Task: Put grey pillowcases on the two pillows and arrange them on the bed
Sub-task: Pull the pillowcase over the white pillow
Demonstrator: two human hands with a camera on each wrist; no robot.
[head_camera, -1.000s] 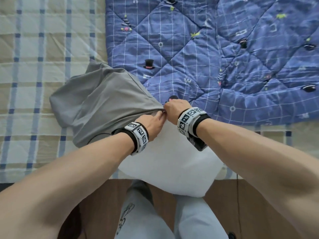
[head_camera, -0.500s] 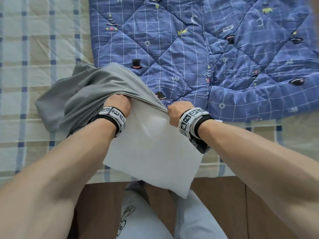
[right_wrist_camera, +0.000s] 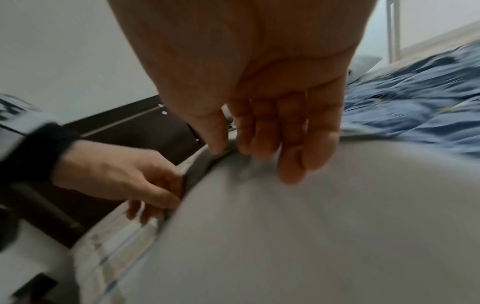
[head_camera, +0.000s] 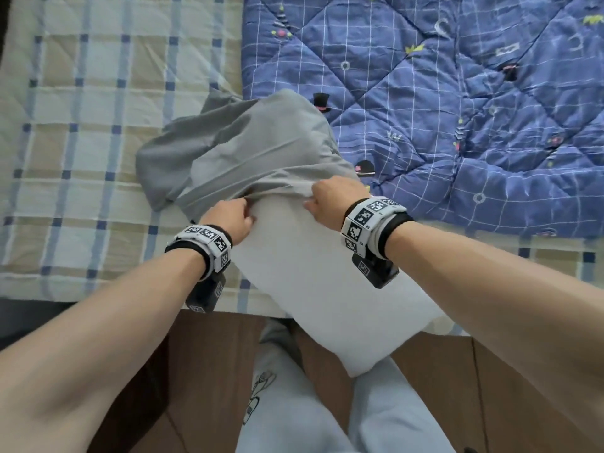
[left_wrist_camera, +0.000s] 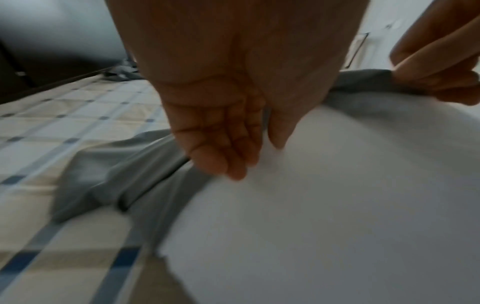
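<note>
Two hands work the open mouth of the grey pillowcase point(head_camera: 248, 152); my left hand point(head_camera: 228, 219) pinches its hem at one side of the white pillow point(head_camera: 327, 282), my right hand point(head_camera: 336, 201) pinches the hem at the other, so the opening stays wide; only the pillow's far end sits inside, the rest bare and overhanging the bed point(head_camera: 81, 125) edge toward my legs, beside the blue quilt point(head_camera: 457, 109).
</note>
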